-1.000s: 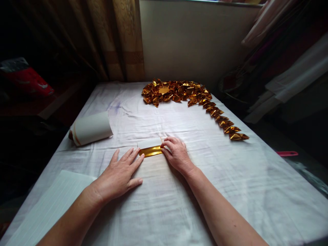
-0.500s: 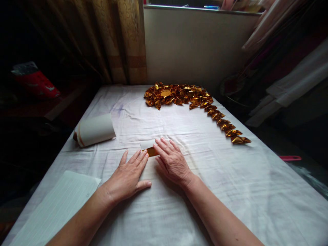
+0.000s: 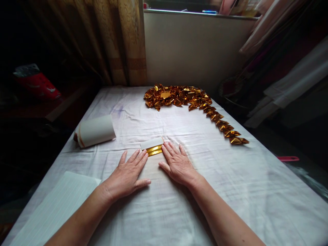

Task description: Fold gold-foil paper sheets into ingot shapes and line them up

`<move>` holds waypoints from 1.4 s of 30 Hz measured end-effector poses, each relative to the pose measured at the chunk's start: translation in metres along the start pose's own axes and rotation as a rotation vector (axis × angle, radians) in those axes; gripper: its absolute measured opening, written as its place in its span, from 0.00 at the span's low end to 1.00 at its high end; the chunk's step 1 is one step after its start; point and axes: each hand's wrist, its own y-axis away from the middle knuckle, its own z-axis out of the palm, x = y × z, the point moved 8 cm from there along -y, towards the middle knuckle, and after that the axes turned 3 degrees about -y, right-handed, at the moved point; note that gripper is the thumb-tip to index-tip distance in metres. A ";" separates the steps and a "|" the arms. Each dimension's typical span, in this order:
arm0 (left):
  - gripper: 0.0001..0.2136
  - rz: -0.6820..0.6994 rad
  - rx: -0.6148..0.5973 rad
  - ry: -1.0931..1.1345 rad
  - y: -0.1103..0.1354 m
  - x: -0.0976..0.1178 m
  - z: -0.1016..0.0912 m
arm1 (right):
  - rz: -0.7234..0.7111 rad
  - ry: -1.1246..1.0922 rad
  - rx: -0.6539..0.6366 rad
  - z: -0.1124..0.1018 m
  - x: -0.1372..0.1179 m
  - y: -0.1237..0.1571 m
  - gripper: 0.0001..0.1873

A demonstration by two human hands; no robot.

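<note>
While a curved chain of finished-looking gold-foil pieces [image 3: 182, 95] lies far across the white-draped counter [image 3: 217, 164], the flat gold-and-white paper strip [image 3: 155, 150] near the middle looks only partly folded; the left hand [image 3: 128, 176] and right hand [image 3: 178, 164], fingers [image 3: 142, 163] loosely spread, touch its left and right ends.

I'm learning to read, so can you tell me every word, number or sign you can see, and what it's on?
There are none that can be read.
Red packet: pale marks, too blurred to make out.
Lined sheet: faint lines, no readable words.
Small blue thing on the ledge: too small to tell.
Gold strip by the hands: no lettering shows.
White roll: no lettering shows.
</note>
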 end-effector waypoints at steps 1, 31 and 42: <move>0.37 -0.008 0.034 -0.009 -0.001 0.001 -0.003 | 0.000 0.000 -0.004 0.000 0.001 0.000 0.35; 0.28 -0.002 0.209 -0.069 0.005 -0.003 0.000 | -0.001 -0.019 -0.007 0.001 0.001 -0.002 0.35; 0.15 -0.087 0.407 -0.001 0.001 0.010 -0.023 | -0.138 -0.092 0.443 -0.030 -0.003 -0.002 0.16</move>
